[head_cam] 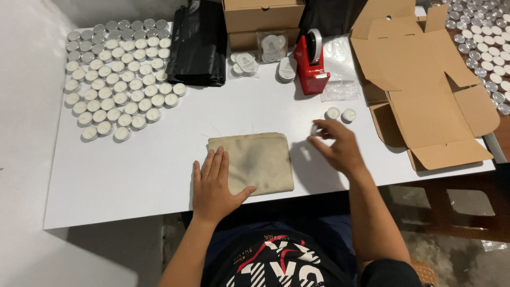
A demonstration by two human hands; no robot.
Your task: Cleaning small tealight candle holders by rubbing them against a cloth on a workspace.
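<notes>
Tea-light candle (315, 128), small and white, at centre right of the frame, under the fingertips of the right hand (337, 148); fingers curled loosely about it, whether actually pinched or only touched impossible to tell. Two more loose tea lights (340, 114) just above, near but apart. Left hand (213, 186) flat at lower centre, fingers spread and open, pressing the near left corner of a beige cloth pouch (255, 161) lying on the white table (133, 170). Pouch flat and seemingly unfilled, so judged early in the work: nothing visibly put away yet, most candles left. Large batch of tea lights (114, 74) in rows at upper left, another mass (486, 48) at upper right edge. Flat-folded brown carton (425, 79) open at right, nothing inside. Stacked closed cardboard boxes (263, 21) at top centre, contents hidden. Small clear packets of round pieces (257, 58) before them, beside a red tape dispenser (312, 66) and a black plastic bag (199, 42).
</notes>
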